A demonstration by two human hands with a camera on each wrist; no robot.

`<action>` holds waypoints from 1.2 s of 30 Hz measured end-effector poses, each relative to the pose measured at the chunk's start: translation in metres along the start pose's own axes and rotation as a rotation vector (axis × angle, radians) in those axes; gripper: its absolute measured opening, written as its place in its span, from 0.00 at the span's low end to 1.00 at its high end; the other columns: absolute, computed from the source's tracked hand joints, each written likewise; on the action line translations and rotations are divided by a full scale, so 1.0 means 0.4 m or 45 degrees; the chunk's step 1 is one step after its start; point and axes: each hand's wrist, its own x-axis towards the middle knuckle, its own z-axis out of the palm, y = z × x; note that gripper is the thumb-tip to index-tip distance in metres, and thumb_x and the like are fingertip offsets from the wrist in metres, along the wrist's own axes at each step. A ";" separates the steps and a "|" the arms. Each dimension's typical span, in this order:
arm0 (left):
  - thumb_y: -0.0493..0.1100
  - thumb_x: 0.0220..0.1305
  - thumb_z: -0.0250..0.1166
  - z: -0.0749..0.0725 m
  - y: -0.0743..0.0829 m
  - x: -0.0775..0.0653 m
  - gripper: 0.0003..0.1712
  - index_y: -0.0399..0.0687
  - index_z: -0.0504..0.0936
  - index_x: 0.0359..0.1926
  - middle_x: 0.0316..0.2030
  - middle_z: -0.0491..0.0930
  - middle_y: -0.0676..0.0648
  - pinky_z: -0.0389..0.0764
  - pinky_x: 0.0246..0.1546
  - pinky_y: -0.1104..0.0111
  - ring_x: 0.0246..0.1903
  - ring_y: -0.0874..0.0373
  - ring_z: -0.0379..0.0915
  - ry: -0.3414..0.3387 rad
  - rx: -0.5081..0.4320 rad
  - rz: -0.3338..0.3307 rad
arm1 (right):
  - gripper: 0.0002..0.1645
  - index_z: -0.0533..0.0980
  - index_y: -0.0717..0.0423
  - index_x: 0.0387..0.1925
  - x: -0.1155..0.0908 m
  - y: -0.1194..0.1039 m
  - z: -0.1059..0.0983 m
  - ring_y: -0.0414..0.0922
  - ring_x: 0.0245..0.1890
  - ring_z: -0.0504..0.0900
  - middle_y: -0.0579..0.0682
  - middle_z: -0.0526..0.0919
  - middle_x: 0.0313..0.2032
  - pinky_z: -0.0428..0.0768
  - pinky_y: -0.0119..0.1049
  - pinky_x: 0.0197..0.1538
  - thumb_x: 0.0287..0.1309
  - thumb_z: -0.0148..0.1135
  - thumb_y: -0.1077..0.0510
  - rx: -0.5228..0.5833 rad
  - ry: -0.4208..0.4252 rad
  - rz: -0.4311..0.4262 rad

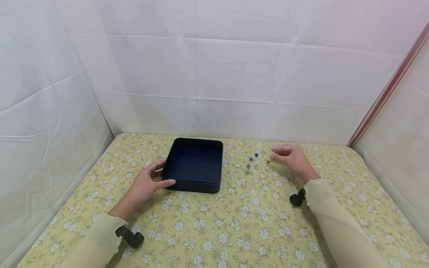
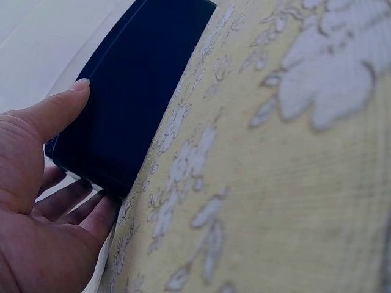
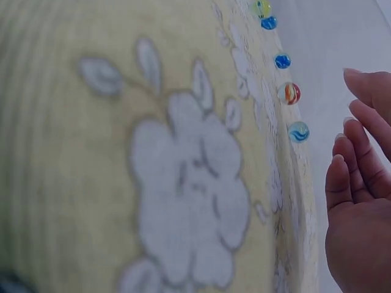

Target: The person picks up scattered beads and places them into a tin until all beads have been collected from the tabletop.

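Navy square box [image 1: 193,187] with rounded corners in the left hand [image 1: 147,184], small glass marbles [image 1: 256,167] to its right

The left hand holds the box at its near-left corner, thumb on the front wall, fingers along the left side. The right hand [image 1: 291,160] is narrowly parted, fingers loosely extended, near the rightmost amber marble [image 1: 268,162].

Six marbles lie on the tabletop [image 1: 214,230] with its yellow floral cloth; a strip of cloth separates them from the box. The box's far side sits near the back edge, before the white cloth wall [image 1: 201,74]; a broad stretch of tabletop runs toward the person.

Only the head view shows a small round piece [image 1: 210,181] inside the box's near-right corner. The right wrist view reveals coloured swirls in the glass; the left wrist view shows fingers reaching the box's base.
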 end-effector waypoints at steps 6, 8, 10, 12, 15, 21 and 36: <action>0.57 0.62 0.75 0.000 0.000 -0.001 0.55 0.53 0.55 0.81 0.79 0.57 0.42 0.80 0.64 0.52 0.73 0.40 0.63 -0.001 -0.007 0.002 | 0.25 0.83 0.53 0.59 0.005 0.009 -0.012 0.46 0.51 0.82 0.54 0.83 0.61 0.84 0.34 0.48 0.64 0.72 0.49 -0.070 -0.040 0.047; 0.56 0.62 0.75 0.000 0.001 -0.002 0.55 0.53 0.55 0.81 0.79 0.57 0.42 0.80 0.63 0.53 0.73 0.40 0.64 0.000 -0.007 0.001 | 0.24 0.83 0.53 0.58 0.009 0.012 -0.013 0.48 0.51 0.82 0.55 0.83 0.60 0.84 0.34 0.47 0.64 0.72 0.50 -0.084 -0.058 0.057; 0.56 0.62 0.75 -0.001 0.001 -0.002 0.55 0.53 0.55 0.81 0.79 0.57 0.42 0.80 0.63 0.53 0.73 0.40 0.64 0.000 -0.005 -0.002 | 0.23 0.84 0.52 0.58 0.011 0.015 -0.014 0.48 0.50 0.82 0.55 0.84 0.58 0.84 0.35 0.47 0.63 0.73 0.50 -0.089 -0.071 0.076; 0.56 0.61 0.75 -0.001 0.001 -0.002 0.55 0.53 0.55 0.81 0.79 0.57 0.42 0.80 0.63 0.53 0.73 0.40 0.64 0.000 -0.005 -0.003 | 0.23 0.84 0.51 0.58 0.013 0.018 -0.015 0.48 0.49 0.82 0.54 0.84 0.57 0.83 0.35 0.47 0.63 0.73 0.50 -0.095 -0.083 0.094; 0.56 0.62 0.75 0.000 0.002 -0.002 0.55 0.53 0.55 0.81 0.79 0.57 0.42 0.80 0.63 0.53 0.73 0.40 0.64 -0.003 -0.009 -0.001 | 0.23 0.84 0.50 0.58 0.014 0.021 -0.016 0.48 0.49 0.83 0.54 0.84 0.56 0.83 0.36 0.48 0.62 0.73 0.50 -0.119 -0.089 0.115; 0.55 0.62 0.75 0.000 0.001 0.000 0.54 0.52 0.55 0.81 0.79 0.56 0.41 0.81 0.62 0.56 0.73 0.39 0.64 -0.010 -0.017 0.004 | 0.25 0.84 0.50 0.58 0.018 0.022 -0.020 0.49 0.51 0.83 0.55 0.83 0.59 0.83 0.39 0.49 0.61 0.74 0.48 -0.186 -0.112 0.127; 0.54 0.63 0.75 0.003 0.003 0.002 0.54 0.52 0.55 0.81 0.79 0.57 0.41 0.81 0.62 0.56 0.73 0.39 0.64 -0.005 -0.015 0.002 | 0.26 0.84 0.50 0.59 0.022 0.006 -0.016 0.51 0.53 0.82 0.56 0.83 0.58 0.83 0.41 0.48 0.61 0.74 0.47 -0.287 -0.160 0.168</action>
